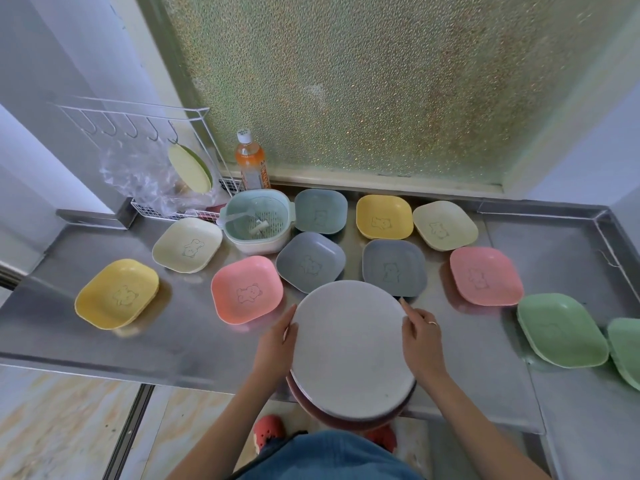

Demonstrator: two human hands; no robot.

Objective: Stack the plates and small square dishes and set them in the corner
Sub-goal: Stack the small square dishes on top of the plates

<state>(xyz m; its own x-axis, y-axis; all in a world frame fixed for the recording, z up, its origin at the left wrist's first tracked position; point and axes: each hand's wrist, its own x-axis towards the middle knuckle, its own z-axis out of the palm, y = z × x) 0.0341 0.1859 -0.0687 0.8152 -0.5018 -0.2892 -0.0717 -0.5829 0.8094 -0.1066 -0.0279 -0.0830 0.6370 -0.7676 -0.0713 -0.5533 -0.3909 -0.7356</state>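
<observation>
Both hands are grasping a stack of round grey and pink plates (351, 348), left grip (277, 344) and right grip (420, 336) curling round opposite rims, above the steel desk (194, 341).

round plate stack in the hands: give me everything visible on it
The plate stack is topped by a round, pale grey, speckled plate with a matte look and a low rim. Under its near edge show a darker rim and a reddish-brown plate edge; the count is unclear. It is tilted, with the near edge overhanging the front edge of the steel counter. The left hand grips its left rim, the right hand its right rim. Its far edge overlaps two grey square dishes in view; contact is unclear.
</observation>
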